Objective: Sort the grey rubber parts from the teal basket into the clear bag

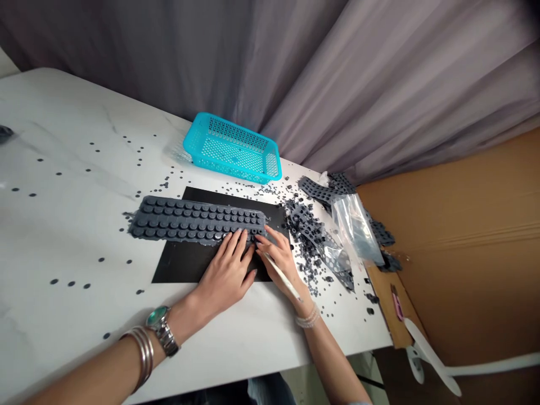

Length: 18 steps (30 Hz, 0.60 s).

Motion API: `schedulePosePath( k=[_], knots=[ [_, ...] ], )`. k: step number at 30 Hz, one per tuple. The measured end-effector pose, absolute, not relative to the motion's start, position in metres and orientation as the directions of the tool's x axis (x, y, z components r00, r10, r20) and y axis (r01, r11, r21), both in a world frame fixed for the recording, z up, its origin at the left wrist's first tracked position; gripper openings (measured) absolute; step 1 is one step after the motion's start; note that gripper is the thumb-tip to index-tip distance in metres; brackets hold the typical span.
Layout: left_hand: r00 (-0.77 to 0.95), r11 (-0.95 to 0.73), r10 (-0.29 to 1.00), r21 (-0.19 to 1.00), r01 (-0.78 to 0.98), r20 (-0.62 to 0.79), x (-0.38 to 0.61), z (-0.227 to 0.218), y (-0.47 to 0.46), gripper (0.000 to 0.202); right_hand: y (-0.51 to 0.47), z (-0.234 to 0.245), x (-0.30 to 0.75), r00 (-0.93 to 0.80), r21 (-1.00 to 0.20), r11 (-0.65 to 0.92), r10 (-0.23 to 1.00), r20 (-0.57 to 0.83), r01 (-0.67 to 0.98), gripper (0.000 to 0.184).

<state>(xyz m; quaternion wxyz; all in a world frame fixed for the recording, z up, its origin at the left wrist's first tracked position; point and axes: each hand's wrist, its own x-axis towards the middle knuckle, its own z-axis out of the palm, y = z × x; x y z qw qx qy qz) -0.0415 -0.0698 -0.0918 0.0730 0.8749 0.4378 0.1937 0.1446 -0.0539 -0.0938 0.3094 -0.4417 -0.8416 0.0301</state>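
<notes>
Your left hand [225,275] lies flat on the lower edge of the grey rubber sheet [196,221], near its right end. Its fingers [236,242] are extended and slightly spread, pressing down without clenching. Your right hand [280,261] sits just beside it at about 3 o'clock, curled around a slim white pick [282,277]. Its fingers [268,241] rest on the sheet's lower right corner while they grasp the pick, though they partly hide its upper end.

The sheet, moulded with rows of round buttons, lies lengthwise across a black mat [177,264] and overhangs it at 9 o'clock. The mat lies on a white marble-look table [71,225].

From the mat, a turquoise basket [232,147] stands at 1 o'clock. Perforated rubber scraps [314,233] pile up at 3 o'clock, with a clear plastic bag [354,228] on them. Loose rubber dots [70,284] lie scattered across the table on both sides. A pink cutter [396,302] lies on a cardboard sheet [390,304] at about 4 o'clock. A watch [160,332] and bangles [141,357] circle your left wrist and forearm, and a beaded bracelet [307,316] circles your right wrist.
</notes>
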Motion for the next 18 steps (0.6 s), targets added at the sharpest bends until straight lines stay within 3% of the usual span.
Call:
schedulePosePath(
  k=[13, 18],
  knots=[
    [0.540, -0.607, 0.794, 0.301, 0.735, 0.280, -0.041, -0.094, -0.069, 0.050, -0.054, -0.098, 0.146, -0.500, -0.295, 0.664, 0.726, 0.472, 0.687, 0.013],
    [0.545, -0.613, 0.789, 0.307, 0.728, 0.283, -0.041, -0.096, -0.068, 0.053, -0.049, -0.107, 0.160, -0.382, -0.371, 0.592, 0.776, 0.503, 0.715, 0.021]
  ],
)
